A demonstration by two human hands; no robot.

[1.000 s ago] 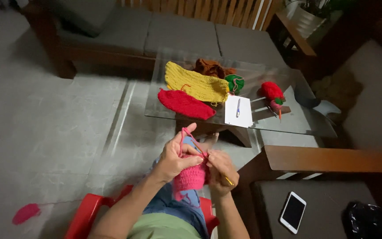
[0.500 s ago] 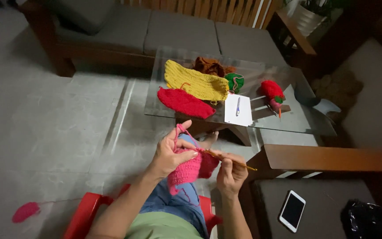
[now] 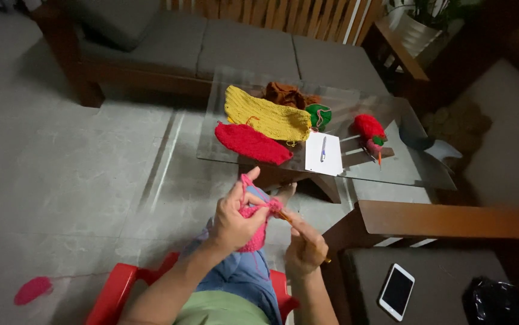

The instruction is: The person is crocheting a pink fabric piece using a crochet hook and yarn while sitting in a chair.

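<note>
My left hand (image 3: 233, 216) pinches a small pink crocheted piece (image 3: 254, 232) over my lap, with pink yarn looped over its raised forefinger. My right hand (image 3: 305, 248) grips a thin orange crochet hook (image 3: 284, 215) whose tip is at the top edge of the pink piece. Both hands sit close together, just in front of the glass coffee table (image 3: 404, 171).
On the table lie a yellow knitted piece (image 3: 265, 114), a red one (image 3: 250, 142), brown and green yarn, a red yarn ball (image 3: 369, 126) and a white paper with a pen (image 3: 323, 153). A phone (image 3: 396, 291) rests on the seat at right. I sit on a red chair (image 3: 115, 293). A pink piece (image 3: 32, 290) lies on the floor.
My right hand drew the hook out to the right, then came back in toward the pink piece. My left hand stayed on the piece, shifting only slightly.
</note>
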